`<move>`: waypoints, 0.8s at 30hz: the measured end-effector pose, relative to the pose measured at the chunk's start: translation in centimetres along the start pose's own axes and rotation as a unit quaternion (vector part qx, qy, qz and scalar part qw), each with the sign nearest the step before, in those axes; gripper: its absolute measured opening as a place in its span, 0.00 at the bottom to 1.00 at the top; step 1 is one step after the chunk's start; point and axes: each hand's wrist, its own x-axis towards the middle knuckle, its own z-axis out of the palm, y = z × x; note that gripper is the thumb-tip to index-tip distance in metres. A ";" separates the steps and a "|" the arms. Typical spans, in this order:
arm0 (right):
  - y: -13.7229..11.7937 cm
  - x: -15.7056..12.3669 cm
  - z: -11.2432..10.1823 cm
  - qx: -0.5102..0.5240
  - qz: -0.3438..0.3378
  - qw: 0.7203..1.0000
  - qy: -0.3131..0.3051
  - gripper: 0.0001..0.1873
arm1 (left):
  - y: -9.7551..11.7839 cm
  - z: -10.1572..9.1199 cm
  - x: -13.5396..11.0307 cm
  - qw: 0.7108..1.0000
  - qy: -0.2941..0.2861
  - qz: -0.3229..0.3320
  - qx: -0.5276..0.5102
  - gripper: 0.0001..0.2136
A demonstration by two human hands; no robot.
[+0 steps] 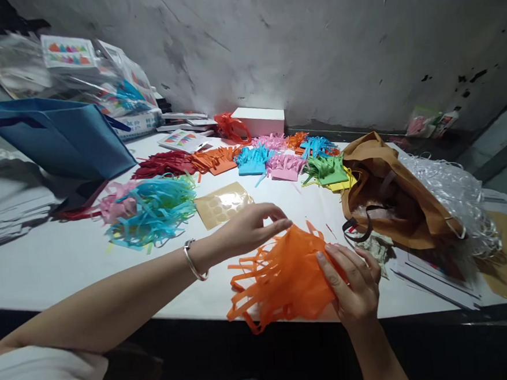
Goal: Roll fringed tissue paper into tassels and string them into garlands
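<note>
A sheaf of orange fringed tissue paper (300, 273) lies at the table's front edge, its cut strips spreading to the left. My left hand (252, 230), with a bangle at the wrist, pinches the paper's upper edge between thumb and finger. On the paper's right side rests my right hand (353, 281), fingers bent over it and the thumb mostly hidden; it grips that end. Behind my left hand is a tan sheet of clear round stickers (223, 205). Blue fringed tissue (157, 205) is heaped to the left, with pink beside it.
Folded fringed bundles form a row behind, among them a blue one (251, 162) and a green one (328, 170). A brown bag (393, 203) gapes open at right, beside white shredded strips (449, 193). At left stands a blue bag (71, 139); a white box (259, 121) sits near the wall.
</note>
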 end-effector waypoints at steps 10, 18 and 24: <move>-0.5 -1.0 -0.2 0.024 0.014 0.999 0.021 0.22 | -0.9 1.6 -0.8 0.935 -0.163 -0.140 -0.281 0.27; -1.6 -1.8 -0.6 0.019 -0.043 0.999 0.022 0.14 | -1.3 3.9 -2.1 0.878 -0.097 -0.209 -0.419 0.17; -2.5 -3.7 -0.3 0.018 -0.016 0.999 0.035 0.12 | -1.5 4.8 -3.3 0.856 -0.025 -0.237 -0.459 0.13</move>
